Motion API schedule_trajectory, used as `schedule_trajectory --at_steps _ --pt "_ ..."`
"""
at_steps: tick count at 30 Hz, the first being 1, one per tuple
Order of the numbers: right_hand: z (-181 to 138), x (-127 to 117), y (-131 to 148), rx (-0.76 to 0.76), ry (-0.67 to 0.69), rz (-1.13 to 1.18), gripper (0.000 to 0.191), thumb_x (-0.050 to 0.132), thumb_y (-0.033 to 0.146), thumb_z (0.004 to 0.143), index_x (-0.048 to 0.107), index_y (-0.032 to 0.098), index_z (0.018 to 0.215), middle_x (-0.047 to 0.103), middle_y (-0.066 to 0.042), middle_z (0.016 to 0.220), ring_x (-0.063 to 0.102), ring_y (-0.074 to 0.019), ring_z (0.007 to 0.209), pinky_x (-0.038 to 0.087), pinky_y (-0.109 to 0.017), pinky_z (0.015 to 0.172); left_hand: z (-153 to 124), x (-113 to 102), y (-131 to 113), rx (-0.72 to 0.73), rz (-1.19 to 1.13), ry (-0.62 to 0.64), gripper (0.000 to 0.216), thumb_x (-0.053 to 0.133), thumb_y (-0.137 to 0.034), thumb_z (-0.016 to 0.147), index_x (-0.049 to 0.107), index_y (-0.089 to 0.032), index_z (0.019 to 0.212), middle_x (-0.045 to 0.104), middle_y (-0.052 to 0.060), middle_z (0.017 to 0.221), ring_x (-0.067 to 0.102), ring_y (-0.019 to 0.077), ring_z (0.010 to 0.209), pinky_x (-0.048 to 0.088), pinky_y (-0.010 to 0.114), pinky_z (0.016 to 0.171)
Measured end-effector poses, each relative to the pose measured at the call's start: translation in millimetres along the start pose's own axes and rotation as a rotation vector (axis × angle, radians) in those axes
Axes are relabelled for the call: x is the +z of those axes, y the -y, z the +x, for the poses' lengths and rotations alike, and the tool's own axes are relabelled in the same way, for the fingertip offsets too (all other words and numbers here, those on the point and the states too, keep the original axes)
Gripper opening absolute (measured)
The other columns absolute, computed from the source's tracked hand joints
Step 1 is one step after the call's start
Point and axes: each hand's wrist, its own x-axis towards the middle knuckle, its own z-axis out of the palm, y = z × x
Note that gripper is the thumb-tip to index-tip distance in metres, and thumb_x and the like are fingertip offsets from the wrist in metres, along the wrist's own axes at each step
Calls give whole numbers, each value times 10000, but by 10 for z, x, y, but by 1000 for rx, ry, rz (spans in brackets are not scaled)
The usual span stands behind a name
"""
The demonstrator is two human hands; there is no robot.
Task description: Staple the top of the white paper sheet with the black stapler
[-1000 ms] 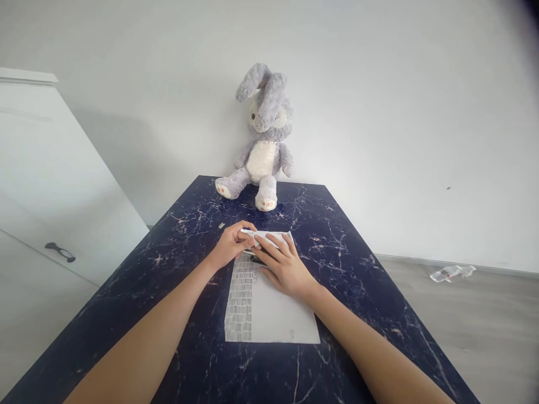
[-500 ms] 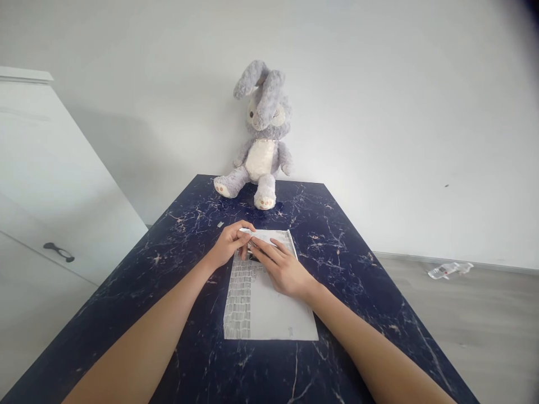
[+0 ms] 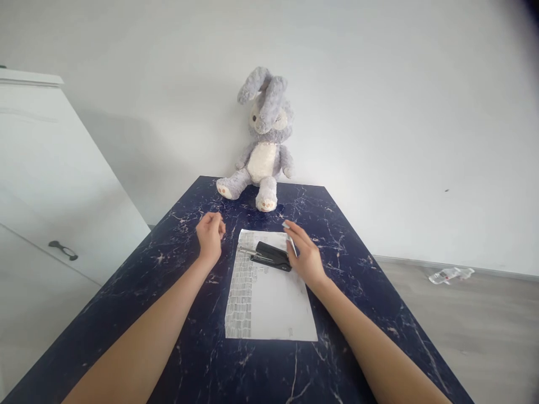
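Note:
A black stapler [image 3: 272, 256] lies on a printed sheet of paper [image 3: 280, 306], its top part raised and a metal piece sticking out to the left. To the left of the sheet, my left hand [image 3: 209, 238] has its fingers curled together; whatever they may hold is hidden. My right hand [image 3: 306, 255] is over the sheet's right edge, beside the stapler's right end, fingers stretched out and thumb apart. A small pale piece [image 3: 286, 225] shows at its index fingertip; I cannot tell whether it is touched or lying on the table.
A grey plush rabbit [image 3: 265, 146] sits at the far end of the dark blue marbled table [image 3: 202, 359], against the wall. A white cabinet [image 3: 50, 168] stands at the left. On the floor at the right lies a clear plastic bottle [image 3: 446, 275].
My hands were together above the sheet and have moved apart, left hand leftward, right hand rightward. The stapler, mostly covered before, is now in plain view. The small strip at the left is now hidden.

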Motion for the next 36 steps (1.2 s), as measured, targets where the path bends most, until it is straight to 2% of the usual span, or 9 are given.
schedule_trajectory --at_steps 3,7,10,14,20,25,29,32,36 --pt "-19 -139 -442 233 -159 -89 367 532 166 918 700 189 1244 657 -105 1363 620 -262 1281 489 -487 1149 34 -36 83 174 457 -142 220 574 -334 967 610 -194 802 654 41 741 632 189 731 517 319 739" --pt "-132 -248 -914 447 -126 -249 365 533 152 833 729 136 1140 665 -158 1328 665 -314 1192 513 -537 1100 -9 -22 242 216 883 98 223 606 -225 905 732 -179 1083 669 180 1255 594 366 1206 451 511 1029" --pt "-233 -165 -1077 389 33 -297 359 506 148 844 721 107 1129 649 -200 1318 666 -315 1181 502 -543 1107 -25 -28 337 199 948 266 285 546 -123 888 778 -166 1046 708 181 1210 639 363 1145 469 490 1011" --pt "-265 -21 -1106 283 107 -230 383 476 128 864 705 125 1172 658 -172 1295 615 -273 1270 444 -532 1165 -28 -64 342 247 960 289 335 524 -50 843 802 -200 957 754 130 971 668 311 945 517 417 870" --pt "-61 -178 -566 213 21 -67 301 506 278 991 699 192 1206 647 -134 1341 563 -303 1322 453 -562 1133 -29 -49 291 186 759 283 389 508 -55 874 751 -182 1149 709 128 1188 681 265 972 539 403 905" --pt "-19 -156 -55 -87 433 286 516 623 469 978 569 218 1425 588 -139 1432 549 -297 1340 471 -501 1130 68 -20 347 -61 281 165 284 600 -251 939 741 -165 1171 737 122 1163 709 202 848 569 411 899" --pt "-57 -44 21 -67 506 253 527 590 336 1002 470 252 1508 571 -118 1451 567 -253 1324 487 -461 1125 98 30 370 -272 -181 132 394 794 -423 809 760 -119 1057 747 153 1130 715 221 1005 566 417 966" --pt "-52 -25 5 -45 490 273 473 527 244 1016 486 266 1487 621 -99 1385 625 -224 1240 536 -419 1061 67 70 334 -272 -187 185 465 899 -396 690 763 -127 1043 755 135 1099 710 217 1009 558 398 978" --pt "-38 -24 -18 -59 471 267 490 566 248 993 498 264 1478 640 -99 1360 646 -228 1208 558 -408 1023 -10 106 245 -192 -48 348 477 879 -406 718 767 -159 1110 758 90 1019 717 212 932 587 372 890"
